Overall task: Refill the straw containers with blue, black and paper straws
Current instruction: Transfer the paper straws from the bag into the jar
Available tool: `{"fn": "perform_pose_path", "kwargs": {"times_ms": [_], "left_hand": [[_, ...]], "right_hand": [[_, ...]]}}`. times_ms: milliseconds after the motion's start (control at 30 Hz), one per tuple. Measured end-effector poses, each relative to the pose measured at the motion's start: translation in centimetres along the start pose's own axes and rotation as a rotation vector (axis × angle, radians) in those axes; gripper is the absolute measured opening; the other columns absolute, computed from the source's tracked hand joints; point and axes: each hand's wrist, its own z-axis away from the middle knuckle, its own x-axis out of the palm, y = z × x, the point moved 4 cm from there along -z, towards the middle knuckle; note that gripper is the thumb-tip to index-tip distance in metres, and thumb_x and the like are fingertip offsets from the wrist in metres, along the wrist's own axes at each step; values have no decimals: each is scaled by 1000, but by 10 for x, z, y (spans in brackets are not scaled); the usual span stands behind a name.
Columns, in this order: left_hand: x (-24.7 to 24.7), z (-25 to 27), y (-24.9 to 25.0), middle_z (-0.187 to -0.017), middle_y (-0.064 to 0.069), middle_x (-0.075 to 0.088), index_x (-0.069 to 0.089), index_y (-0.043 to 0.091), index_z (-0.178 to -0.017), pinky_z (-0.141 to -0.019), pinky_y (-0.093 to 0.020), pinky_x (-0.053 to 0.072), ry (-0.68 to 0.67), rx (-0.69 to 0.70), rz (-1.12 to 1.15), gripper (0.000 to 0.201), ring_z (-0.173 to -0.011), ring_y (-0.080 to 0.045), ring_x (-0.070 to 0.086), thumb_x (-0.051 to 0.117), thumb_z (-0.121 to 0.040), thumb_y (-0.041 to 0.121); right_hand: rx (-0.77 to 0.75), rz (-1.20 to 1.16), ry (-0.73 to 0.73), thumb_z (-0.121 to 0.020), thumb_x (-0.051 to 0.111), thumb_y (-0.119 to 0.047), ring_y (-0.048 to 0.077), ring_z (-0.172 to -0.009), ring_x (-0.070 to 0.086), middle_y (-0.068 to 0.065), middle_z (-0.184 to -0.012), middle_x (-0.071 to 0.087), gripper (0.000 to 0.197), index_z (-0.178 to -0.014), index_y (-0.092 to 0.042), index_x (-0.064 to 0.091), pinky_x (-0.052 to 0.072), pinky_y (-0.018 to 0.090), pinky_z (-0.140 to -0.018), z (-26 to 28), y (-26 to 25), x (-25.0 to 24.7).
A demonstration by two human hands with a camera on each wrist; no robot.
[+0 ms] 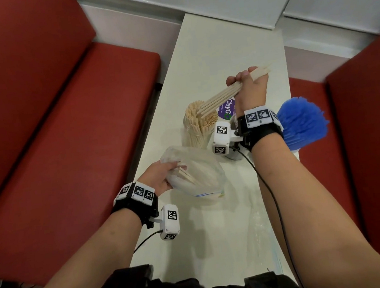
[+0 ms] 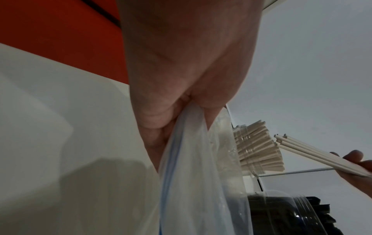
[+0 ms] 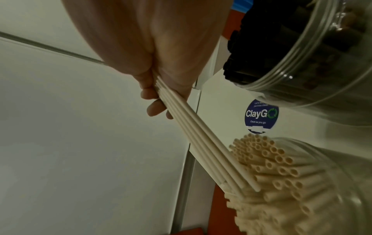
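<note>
My right hand [image 1: 246, 80] grips a small bundle of paper straws [image 1: 224, 96], slanted down with their tips at the mouth of the clear jar of paper straws [image 1: 196, 128]. In the right wrist view the bundle [image 3: 203, 143] touches the packed straws in that jar [image 3: 281, 174]. My left hand [image 1: 161, 176] grips the rim of a clear zip bag [image 1: 198, 178] with a few paper straws left inside; the left wrist view shows the fingers [image 2: 161, 127] pinching the bag [image 2: 201, 174]. A jar of black straws [image 3: 302, 55] stands beside, and blue straws [image 1: 301, 123] fan out behind my right wrist.
The narrow white table [image 1: 209, 57] runs between two red benches [image 1: 63, 135], the other bench [image 1: 375, 145] on the right. A round ClayGo sticker [image 3: 261, 116] lies on the table near the jars. An empty clear bag [image 1: 264, 235] lies flat near me.
</note>
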Motion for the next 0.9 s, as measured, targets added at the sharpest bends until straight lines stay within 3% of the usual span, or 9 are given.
{"fn": "perform_pose_path", "kwargs": {"times_ms": [133, 267, 367, 500, 633, 767, 900], "left_hand": [[3, -1, 0, -113, -11, 75, 59, 8, -134, -60, -34, 60, -2, -6, -4, 34, -85, -21, 73, 60, -100, 13], [4, 0, 0, -114, -12, 74, 59, 8, -134, -61, -34, 60, -6, -13, -10, 34, -84, -21, 74, 59, -100, 13], [3, 0, 0, -113, -12, 75, 59, 7, -134, -61, -35, 60, 1, -15, -8, 34, -85, -21, 74, 59, -100, 13], [3, 2, 0, -104, -8, 77, 58, 8, -135, -66, -36, 58, 2, -15, -25, 34, -86, -21, 73, 58, -101, 13], [3, 4, 2, -101, -7, 76, 57, 9, -135, -62, -34, 58, 1, -8, -29, 34, -82, -20, 72, 55, -102, 12], [1, 5, 3, -108, -10, 74, 57, 7, -136, -65, -35, 57, 4, -6, -25, 34, -85, -21, 70, 55, -102, 11], [0, 6, 3, -110, -11, 74, 57, 6, -134, -69, -37, 57, 5, -8, -17, 33, -87, -23, 70, 55, -101, 11]], "right_hand": [[-16, 16, -1, -101, 33, 6, 24, -64, 55, 9, -77, 47, 18, -100, -11, 38, 52, 36, -72, -4, -5, 0], [-67, 151, -29, -102, 35, 4, 26, -70, 58, 9, -80, 49, 14, -105, -10, 38, 53, 37, -80, 2, -2, 0], [-129, 245, -140, -103, 36, -3, 24, -78, 65, 7, -84, 52, 12, -106, -14, 39, 56, 40, -85, 14, 1, 8], [-286, 399, -302, -104, 38, -8, 18, -77, 64, 0, -84, 53, 14, -102, -22, 39, 54, 53, -89, 37, -4, 34], [-372, 405, -269, -104, 39, -11, 18, -78, 66, 0, -85, 54, 7, -105, -18, 39, 54, 53, -90, 39, -12, 42], [-315, 375, -234, -105, 38, -8, 21, -79, 66, 4, -88, 54, 4, -109, -11, 38, 52, 55, -93, 39, -2, 41], [-253, 358, -191, -106, 37, -9, 22, -81, 66, 1, -84, 55, 5, -107, -13, 38, 53, 54, -90, 41, 8, 28]]}}
